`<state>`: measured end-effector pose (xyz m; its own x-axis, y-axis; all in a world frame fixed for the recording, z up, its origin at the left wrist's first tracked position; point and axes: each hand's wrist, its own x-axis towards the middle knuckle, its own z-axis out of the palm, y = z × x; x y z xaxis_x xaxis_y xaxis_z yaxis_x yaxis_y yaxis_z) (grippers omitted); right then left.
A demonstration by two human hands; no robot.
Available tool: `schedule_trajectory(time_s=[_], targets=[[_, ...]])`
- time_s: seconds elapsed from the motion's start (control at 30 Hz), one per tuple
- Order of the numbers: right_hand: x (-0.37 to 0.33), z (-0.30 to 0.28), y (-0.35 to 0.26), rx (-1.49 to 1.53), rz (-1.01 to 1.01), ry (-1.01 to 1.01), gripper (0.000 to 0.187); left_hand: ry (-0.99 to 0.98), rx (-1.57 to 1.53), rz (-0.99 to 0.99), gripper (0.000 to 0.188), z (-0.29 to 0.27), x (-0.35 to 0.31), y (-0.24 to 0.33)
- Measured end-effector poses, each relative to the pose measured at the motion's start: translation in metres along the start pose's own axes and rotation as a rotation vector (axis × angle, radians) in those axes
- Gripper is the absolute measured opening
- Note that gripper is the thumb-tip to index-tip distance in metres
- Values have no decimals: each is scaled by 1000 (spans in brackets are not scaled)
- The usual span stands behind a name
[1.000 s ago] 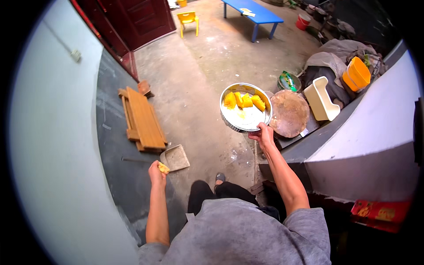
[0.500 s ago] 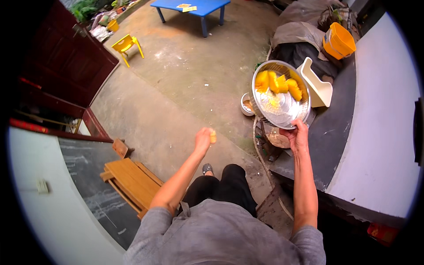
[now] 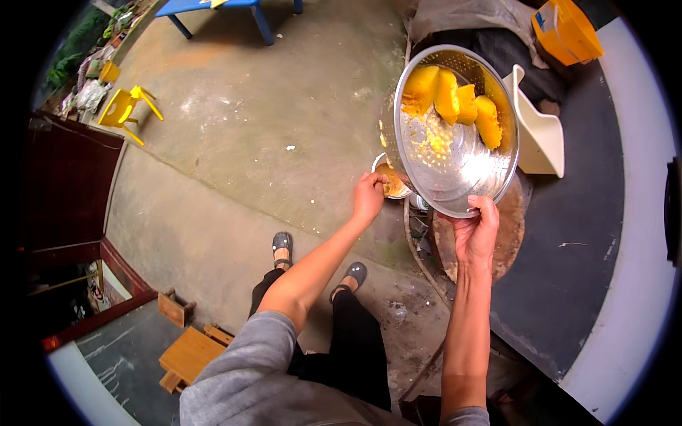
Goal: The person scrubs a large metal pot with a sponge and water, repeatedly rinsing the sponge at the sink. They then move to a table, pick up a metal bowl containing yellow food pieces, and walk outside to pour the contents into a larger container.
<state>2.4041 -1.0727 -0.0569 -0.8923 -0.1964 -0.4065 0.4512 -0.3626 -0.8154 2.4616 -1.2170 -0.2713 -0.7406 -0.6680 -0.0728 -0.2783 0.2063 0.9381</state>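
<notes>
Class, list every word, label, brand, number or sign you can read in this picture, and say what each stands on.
There is no readable text.
Orange bucket: a blue mark, too small to make out.
Small white thing by the colander's lower left: greenish marking, too small to read.
Yellow paper on the blue table: cut off by the picture's edge, nothing readable.
Metal colander in the right hand: no lettering shows.

Bright light; white glare in the steel colander (image 3: 470, 169); fisheye-bent, black-cornered edges
</notes>
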Motion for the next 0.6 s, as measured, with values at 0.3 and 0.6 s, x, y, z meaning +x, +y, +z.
schedule_trajectory(time_s=[0.3, 0.6], targets=[[99, -44, 159, -64, -51, 62, 31, -385, 55, 207, 45, 127, 80, -196], [137, -88, 247, -147, -152, 42, 34, -355, 212, -335, 57, 140, 143, -308]])
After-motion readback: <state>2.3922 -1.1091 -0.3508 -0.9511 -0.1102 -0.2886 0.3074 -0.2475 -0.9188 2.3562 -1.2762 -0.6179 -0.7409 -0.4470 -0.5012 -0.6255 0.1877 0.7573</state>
